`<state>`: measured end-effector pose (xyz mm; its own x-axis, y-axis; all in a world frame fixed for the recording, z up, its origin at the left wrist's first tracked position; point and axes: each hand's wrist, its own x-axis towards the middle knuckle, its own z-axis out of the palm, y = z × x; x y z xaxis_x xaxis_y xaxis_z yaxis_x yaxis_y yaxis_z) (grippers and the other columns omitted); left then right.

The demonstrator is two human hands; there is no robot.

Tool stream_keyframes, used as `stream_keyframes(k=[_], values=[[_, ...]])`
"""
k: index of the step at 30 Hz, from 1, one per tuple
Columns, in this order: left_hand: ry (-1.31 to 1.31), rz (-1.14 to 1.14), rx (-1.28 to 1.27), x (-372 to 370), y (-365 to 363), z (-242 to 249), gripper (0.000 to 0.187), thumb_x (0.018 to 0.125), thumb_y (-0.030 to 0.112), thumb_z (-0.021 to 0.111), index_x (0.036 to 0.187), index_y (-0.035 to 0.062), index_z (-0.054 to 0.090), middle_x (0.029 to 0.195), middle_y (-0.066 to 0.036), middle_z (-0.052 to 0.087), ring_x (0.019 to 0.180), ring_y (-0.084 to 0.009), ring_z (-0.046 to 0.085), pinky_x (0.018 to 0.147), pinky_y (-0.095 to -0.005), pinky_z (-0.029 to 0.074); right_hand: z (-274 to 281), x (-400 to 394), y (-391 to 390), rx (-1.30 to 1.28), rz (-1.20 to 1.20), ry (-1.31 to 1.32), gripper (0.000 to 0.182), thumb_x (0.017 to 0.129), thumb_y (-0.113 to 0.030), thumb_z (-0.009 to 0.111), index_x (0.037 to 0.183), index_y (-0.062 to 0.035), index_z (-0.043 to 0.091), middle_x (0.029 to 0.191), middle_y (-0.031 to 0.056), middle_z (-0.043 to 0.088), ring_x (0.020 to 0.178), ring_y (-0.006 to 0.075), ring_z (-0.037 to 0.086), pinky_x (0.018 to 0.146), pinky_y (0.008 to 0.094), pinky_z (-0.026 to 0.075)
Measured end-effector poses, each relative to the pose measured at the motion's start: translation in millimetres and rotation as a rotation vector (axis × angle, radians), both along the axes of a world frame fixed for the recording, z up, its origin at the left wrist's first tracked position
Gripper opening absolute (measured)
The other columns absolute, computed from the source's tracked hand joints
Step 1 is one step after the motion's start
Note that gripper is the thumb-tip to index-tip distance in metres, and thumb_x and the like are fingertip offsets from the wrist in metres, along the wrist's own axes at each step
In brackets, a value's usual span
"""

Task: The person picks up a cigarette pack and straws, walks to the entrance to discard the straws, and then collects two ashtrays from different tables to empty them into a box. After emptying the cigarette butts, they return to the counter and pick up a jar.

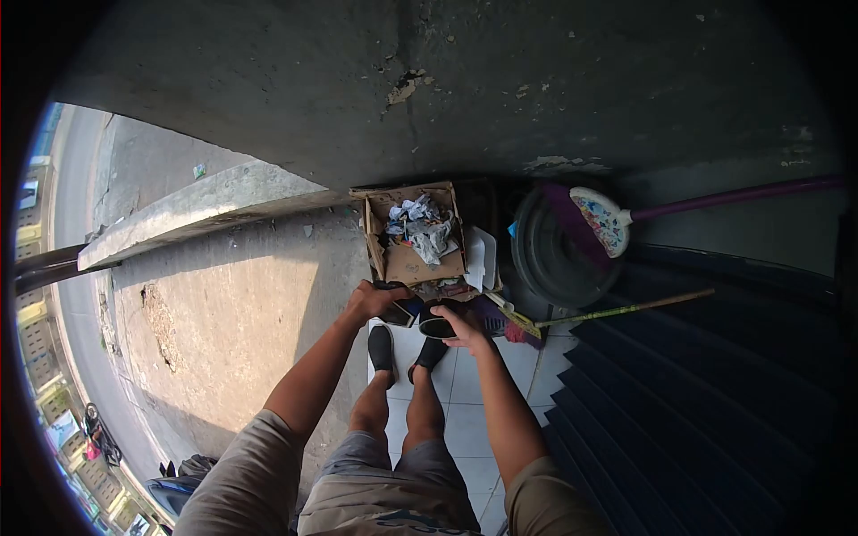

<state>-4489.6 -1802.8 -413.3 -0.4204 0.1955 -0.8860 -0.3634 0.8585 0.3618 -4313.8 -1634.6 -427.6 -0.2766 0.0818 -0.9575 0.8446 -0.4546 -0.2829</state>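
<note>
My left hand (pixel 367 302) is closed on a dark, flat-sided object (pixel 399 313) in front of my feet. My right hand (pixel 460 327) grips a dark round container (pixel 435 325) with a paler rim, held close beside that object. Just beyond both hands stands an open cardboard box (pixel 416 267) holding crumpled paper (pixel 422 228) and small litter. A white foam tray (pixel 481 257) leans at the box's right side.
To the right are a round dark bin (pixel 536 259), a broom (pixel 601 221) with a purple handle, and a thin yellow-green stick (pixel 626 308). A grey wall (pixel 500 98) rises behind. Dark ribbed shutter panels (pixel 697 384) flank the white tiles (pixel 478 380); a low concrete ledge (pixel 214 204) runs left.
</note>
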Motion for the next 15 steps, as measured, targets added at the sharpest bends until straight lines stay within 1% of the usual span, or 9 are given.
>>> stream_keyframes(k=[1, 3, 5, 7, 9, 11, 13, 14, 15], values=[[0.012, 0.004, 0.006, -7.8, 2.1, 8.9, 0.057, 0.07, 0.048, 0.083, 0.101, 0.0011, 0.077, 0.09, -0.011, 0.075, 0.082, -0.0201, 0.069, 0.079, -0.0327, 0.053, 4.4, -5.0, 3.8, 0.006, 0.004, 0.012, 0.071, 0.067, -0.052, 0.082, 0.124, -0.0123, 0.065, 0.11, 0.0093, 0.065, 0.1, 0.0209, 0.063, 0.073, 0.0361, 0.058], [0.041, -0.042, -0.145, -19.5, 2.8, 30.0, 0.059, 0.068, 0.048, 0.084, 0.101, -0.0001, 0.077, 0.093, -0.012, 0.075, 0.083, -0.0208, 0.069, 0.08, -0.0324, 0.053, 14.3, -6.3, 12.2, -0.017, 0.039, 0.006, 0.07, 0.066, -0.053, 0.081, 0.121, -0.0124, 0.066, 0.108, 0.0084, 0.067, 0.097, 0.0189, 0.064, 0.07, 0.0346, 0.058], [0.048, -0.048, -0.13, -21.0, 5.0, 54.2, 0.06, 0.068, 0.048, 0.084, 0.101, -0.0017, 0.076, 0.094, -0.013, 0.075, 0.084, -0.0209, 0.07, 0.08, -0.0327, 0.053, 25.9, 2.3, 15.4, 0.018, -0.015, 0.036, 0.067, 0.066, -0.054, 0.081, 0.118, -0.0131, 0.067, 0.106, 0.0071, 0.068, 0.095, 0.0161, 0.064, 0.066, 0.032, 0.056], [0.042, -0.048, -0.102, -22.3, 8.8, 69.4, 0.063, 0.067, 0.049, 0.084, 0.099, -0.0048, 0.075, 0.095, -0.015, 0.075, 0.086, -0.0212, 0.07, 0.08, -0.0332, 0.054, 37.1, 2.0, 19.8, 0.039, 0.03, 0.065, 0.056, 0.071, -0.054, 0.079, 0.111, -0.017, 0.067, 0.094, 0.0014, 0.068, 0.084, 0.0121, 0.065, 0.064, 0.0278, 0.054], [0.042, -0.027, -0.031, -13.9, 11.4, 62.2, 0.064, 0.068, 0.048, 0.084, 0.1, -0.006, 0.074, 0.096, -0.015, 0.075, 0.087, -0.0215, 0.07, 0.08, -0.0335, 0.054, 44.5, -5.5, 9.5, 0.051, 0.009, 0.035, 0.057, 0.07, -0.055, 0.078, 0.112, -0.019, 0.066, 0.093, 0.0006, 0.068, 0.083, 0.0115, 0.064, 0.064, 0.0309, 0.053], [0.043, -0.006, 0.041, -6.6, 12.0, 52.1, 0.065, 0.068, 0.048, 0.084, 0.101, -0.0071, 0.074, 0.097, -0.015, 0.075, 0.087, -0.0218, 0.071, 0.08, -0.0337, 0.054, 45.1, -3.2, 6.0, 0.024, 0.03, -0.008, 0.062, 0.069, -0.055, 0.079, 0.116, -0.0176, 0.065, 0.102, 0.0038, 0.068, 0.089, 0.0147, 0.065, 0.067, 0.0318, 0.054], [-0.057, -0.003, 0.008, -9.6, 5.9, 49.6, 0.066, 0.068, 0.049, 0.084, 0.102, -0.0067, 0.073, 0.099, -0.015, 0.075, 0.087, -0.0222, 0.071, 0.081, -0.0322, 0.054, 50.6, 3.8, 9.3, 0.044, 0.008, -0.006, 0.065, 0.068, -0.055, 0.08, 0.119, -0.0165, 0.064, 0.108, 0.0056, 0.067, 0.096, 0.0176, 0.064, 0.07, 0.0337, 0.055], [-0.055, -0.002, 0.006, -10.7, 0.5, 46.8, 0.066, 0.068, 0.049, 0.084, 0.102, -0.0067, 0.073, 0.099, -0.015, 0.075, 0.087, -0.0222, 0.071, 0.081, -0.0322, 0.054, 53.7, 7.6, 12.7, 0.064, -0.013, -0.001, 0.069, 0.067, -0.054, 0.081, 0.121, -0.0155, 0.063, 0.114, 0.0075, 0.066, 0.102, 0.0204, 0.064, 0.073, 0.0356, 0.057], [-0.01, -0.009, -0.023, -10.9, -6.8, 41.1, 0.065, 0.068, 0.05, 0.083, 0.101, -0.0053, 0.074, 0.098, -0.015, 0.075, 0.086, -0.0222, 0.071, 0.079, -0.0329, 0.055, 51.7, 15.7, 15.6, 0.064, -0.013, 0.0, 0.069, 0.067, -0.054, 0.081, 0.121, -0.0155, 0.063, 0.114, 0.0075, 0.066, 0.102, 0.0204, 0.064, 0.073, 0.0356, 0.057]])
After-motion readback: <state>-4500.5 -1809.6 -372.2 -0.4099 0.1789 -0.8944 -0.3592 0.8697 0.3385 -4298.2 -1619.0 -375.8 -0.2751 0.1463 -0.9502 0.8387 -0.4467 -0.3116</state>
